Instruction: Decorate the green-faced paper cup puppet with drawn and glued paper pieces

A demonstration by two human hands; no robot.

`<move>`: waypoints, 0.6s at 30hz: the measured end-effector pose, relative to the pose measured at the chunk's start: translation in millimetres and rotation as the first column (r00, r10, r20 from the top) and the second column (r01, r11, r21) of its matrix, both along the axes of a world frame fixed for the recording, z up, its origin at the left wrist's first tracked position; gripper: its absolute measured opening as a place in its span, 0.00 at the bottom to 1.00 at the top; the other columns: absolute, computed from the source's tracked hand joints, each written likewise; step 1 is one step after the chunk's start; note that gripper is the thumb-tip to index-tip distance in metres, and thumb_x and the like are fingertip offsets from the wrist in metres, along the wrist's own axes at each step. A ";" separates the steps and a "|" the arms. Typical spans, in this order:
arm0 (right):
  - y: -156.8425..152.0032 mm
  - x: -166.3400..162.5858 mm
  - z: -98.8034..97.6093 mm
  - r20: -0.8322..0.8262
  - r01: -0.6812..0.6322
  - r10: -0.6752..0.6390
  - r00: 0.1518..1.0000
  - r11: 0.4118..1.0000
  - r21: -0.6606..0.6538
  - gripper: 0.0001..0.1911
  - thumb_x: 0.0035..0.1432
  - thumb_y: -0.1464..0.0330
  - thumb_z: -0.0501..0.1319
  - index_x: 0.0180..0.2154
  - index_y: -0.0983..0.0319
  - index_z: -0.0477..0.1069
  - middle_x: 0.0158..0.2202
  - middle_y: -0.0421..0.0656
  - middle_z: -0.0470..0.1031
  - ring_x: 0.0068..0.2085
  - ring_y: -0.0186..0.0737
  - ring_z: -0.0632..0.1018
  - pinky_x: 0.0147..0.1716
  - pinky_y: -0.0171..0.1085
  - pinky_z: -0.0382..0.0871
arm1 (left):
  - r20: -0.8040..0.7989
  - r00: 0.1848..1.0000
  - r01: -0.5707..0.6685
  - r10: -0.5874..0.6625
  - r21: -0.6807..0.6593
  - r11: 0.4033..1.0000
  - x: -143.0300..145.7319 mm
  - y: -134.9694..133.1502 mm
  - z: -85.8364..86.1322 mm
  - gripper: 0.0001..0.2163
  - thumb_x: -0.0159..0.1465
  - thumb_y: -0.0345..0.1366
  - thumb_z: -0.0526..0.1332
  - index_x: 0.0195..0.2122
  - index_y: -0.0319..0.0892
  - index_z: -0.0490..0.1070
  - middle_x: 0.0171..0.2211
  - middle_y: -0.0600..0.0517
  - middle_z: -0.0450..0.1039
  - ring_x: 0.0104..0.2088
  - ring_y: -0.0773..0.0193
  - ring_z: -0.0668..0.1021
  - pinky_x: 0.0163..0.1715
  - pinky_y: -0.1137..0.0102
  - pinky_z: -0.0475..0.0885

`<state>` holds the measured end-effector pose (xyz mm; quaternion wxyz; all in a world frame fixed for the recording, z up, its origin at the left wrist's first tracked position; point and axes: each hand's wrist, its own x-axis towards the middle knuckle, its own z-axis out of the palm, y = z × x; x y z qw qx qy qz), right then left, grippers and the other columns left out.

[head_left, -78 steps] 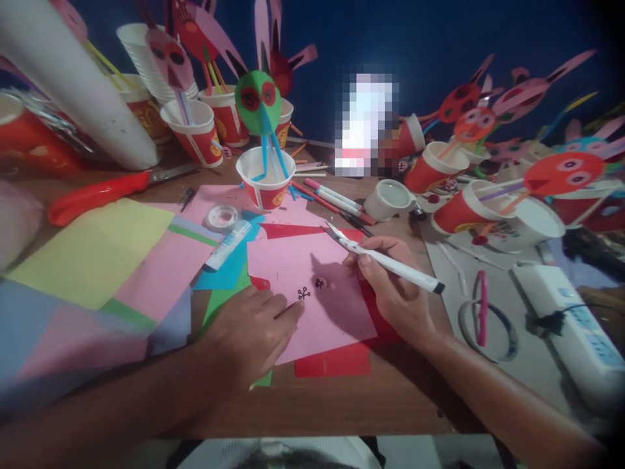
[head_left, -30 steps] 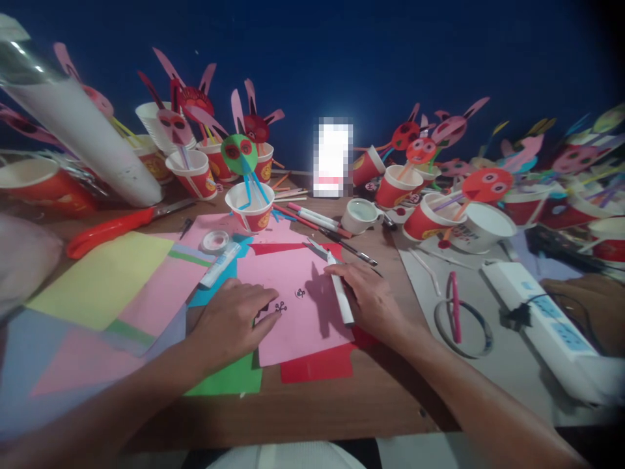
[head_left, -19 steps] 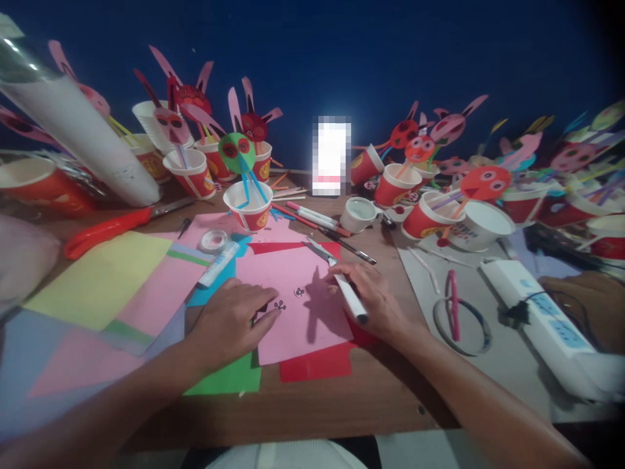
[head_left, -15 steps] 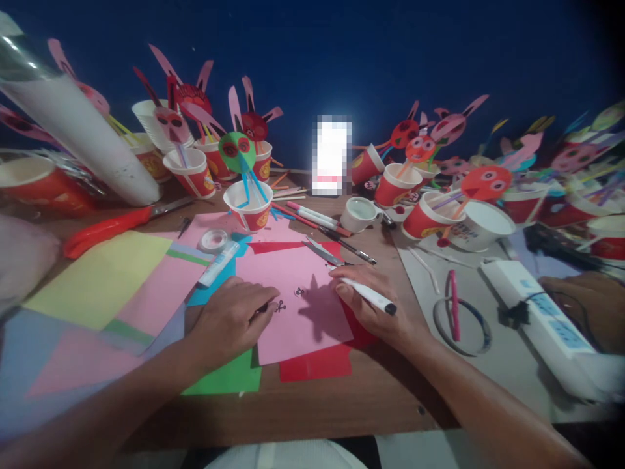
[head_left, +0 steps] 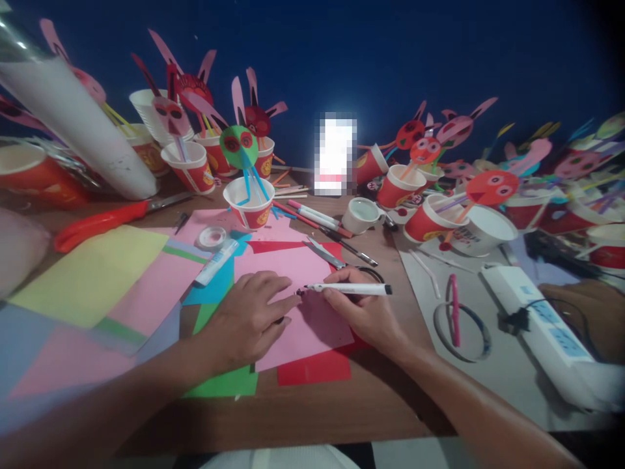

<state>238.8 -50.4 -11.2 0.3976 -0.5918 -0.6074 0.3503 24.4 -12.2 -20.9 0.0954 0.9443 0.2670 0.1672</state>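
My right hand (head_left: pixel 359 306) is closed around a white marker (head_left: pixel 349 288) with a black end. The marker's tip points left, just above small dark marks (head_left: pixel 300 292) on a pink sheet of paper (head_left: pixel 293 348). My left hand (head_left: pixel 256 312) lies on the left part of that sheet, fingers spread, its index fingertip beside the marks. A small dark bit shows between its lower fingers; I cannot make out what it is. Under the pink sheet are red paper (head_left: pixel 315 371) and green paper (head_left: pixel 222 378). Scissors (head_left: pixel 325 252) lie at its upper edge, partly behind my right hand.
A glue tube (head_left: pixel 215 262) and tape roll (head_left: pixel 211 238) lie to the left, near yellow paper (head_left: pixel 92 273). Behind stand red paper cups (head_left: pixel 188 176) with paper faces on straws, and a small white cup (head_left: pixel 361 215). A power strip (head_left: pixel 541 326) and hair bands (head_left: pixel 461 329) lie right.
The marker has swung from a backward slant to nearly level, its tip now at the drawn marks. My left hand has opened out from a pinch, its fingers reaching right over the sheet.
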 end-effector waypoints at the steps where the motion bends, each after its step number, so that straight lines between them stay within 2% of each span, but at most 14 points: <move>1: -0.2 0.1 -1.5 -0.009 0.009 -0.009 1.000 1.000 -0.011 0.06 0.54 0.65 0.59 0.31 0.62 0.68 0.25 0.38 0.71 0.25 0.32 0.71 0.24 0.30 0.66 | -0.010 1.000 0.005 -0.005 0.000 1.000 0.6 0.7 -0.2 0.14 0.62 0.32 0.53 0.49 0.44 0.68 0.50 0.44 0.65 0.50 0.51 0.65 0.46 0.54 0.62; 13: -2.9 -1.0 -4.6 0.108 -0.054 0.051 0.993 0.998 0.017 0.06 0.54 0.66 0.58 0.29 0.62 0.69 0.23 0.38 0.72 0.23 0.31 0.70 0.23 0.30 0.63 | -0.066 0.998 0.015 -0.015 0.001 1.000 3.8 3.4 1.5 0.13 0.62 0.33 0.53 0.47 0.45 0.69 0.49 0.44 0.65 0.49 0.50 0.66 0.44 0.54 0.63; 18: -3.0 -3.2 -6.1 0.158 -0.039 0.033 0.987 0.999 0.035 0.07 0.54 0.65 0.58 0.28 0.62 0.69 0.23 0.39 0.72 0.23 0.33 0.71 0.23 0.31 0.64 | -0.062 0.998 0.014 -0.015 -0.011 1.000 3.2 3.5 2.1 0.13 0.61 0.32 0.53 0.47 0.45 0.69 0.49 0.45 0.66 0.49 0.51 0.65 0.44 0.54 0.63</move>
